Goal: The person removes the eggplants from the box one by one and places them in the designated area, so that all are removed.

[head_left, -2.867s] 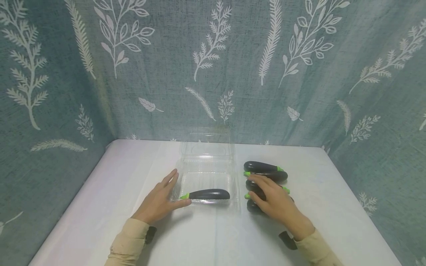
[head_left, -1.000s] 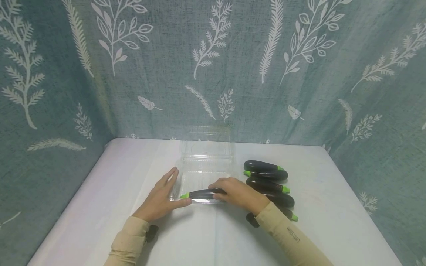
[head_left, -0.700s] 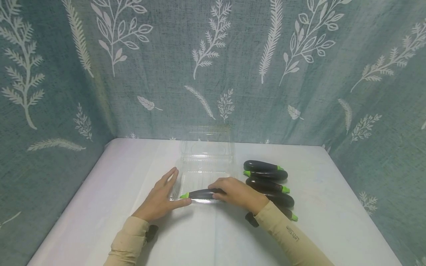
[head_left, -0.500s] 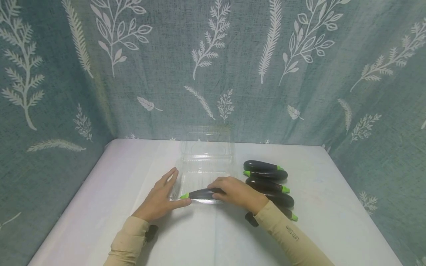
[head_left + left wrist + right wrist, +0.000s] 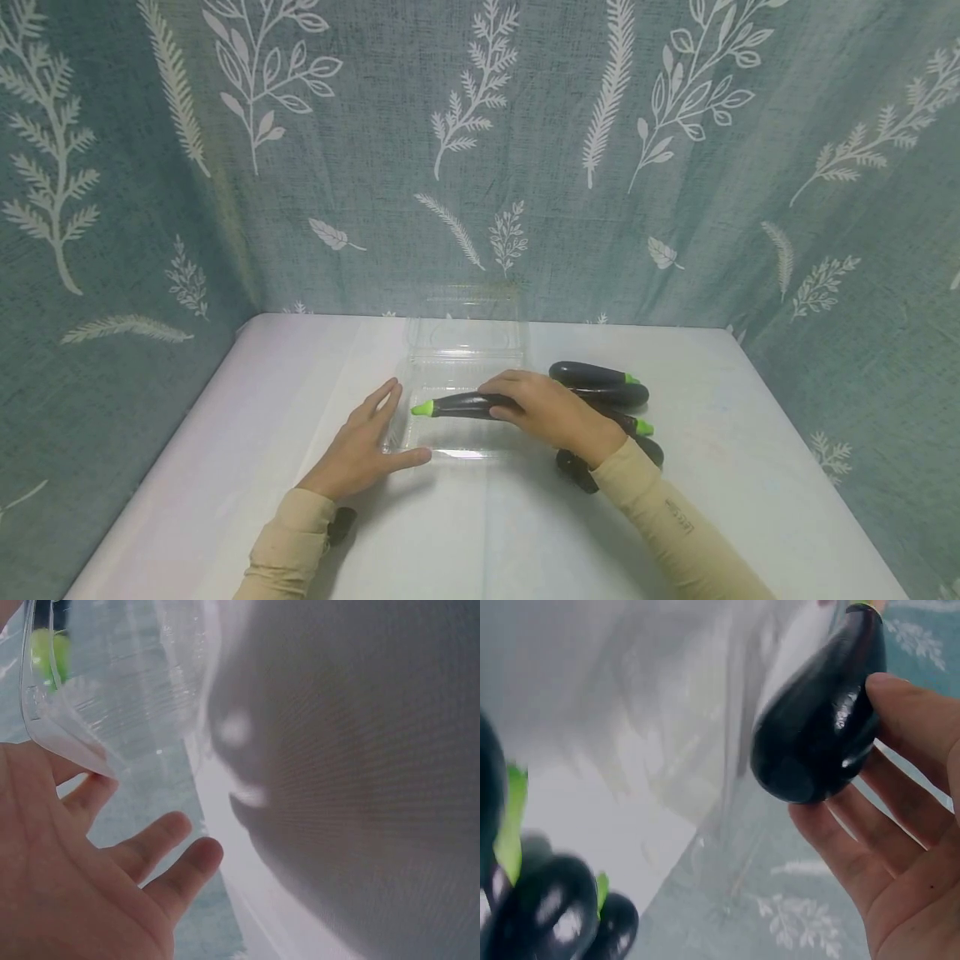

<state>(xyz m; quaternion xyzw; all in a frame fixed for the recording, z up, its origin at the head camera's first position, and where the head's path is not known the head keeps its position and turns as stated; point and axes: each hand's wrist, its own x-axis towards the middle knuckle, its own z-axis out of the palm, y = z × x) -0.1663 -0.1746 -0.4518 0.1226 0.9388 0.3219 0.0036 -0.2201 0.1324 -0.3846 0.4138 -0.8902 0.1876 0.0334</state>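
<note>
My right hand (image 5: 551,412) grips a dark eggplant (image 5: 468,405) with a green stem by its thick end. It is held over the base of a clear plastic clamshell box (image 5: 465,455), its stem pointing left. The right wrist view shows the thumb on one side of the eggplant (image 5: 817,712) and fingers on the other. My left hand (image 5: 356,454) rests against the box's left side, fingers extended and thumb along the front rim. In the left wrist view, a fingertip of that hand (image 5: 82,855) touches the clear wall (image 5: 97,697).
Several more eggplants (image 5: 588,374) lie in a row to the right of the box, partly hidden behind the right hand and sleeve. The box's clear lid (image 5: 467,329) stands hinged back behind the base. A patterned curtain (image 5: 375,125) borders the white table (image 5: 300,375).
The right hand went from the row of eggplants to the one lying at the box's front. Since half a second ago it has raised that eggplant and shifted it back. The left hand stays put.
</note>
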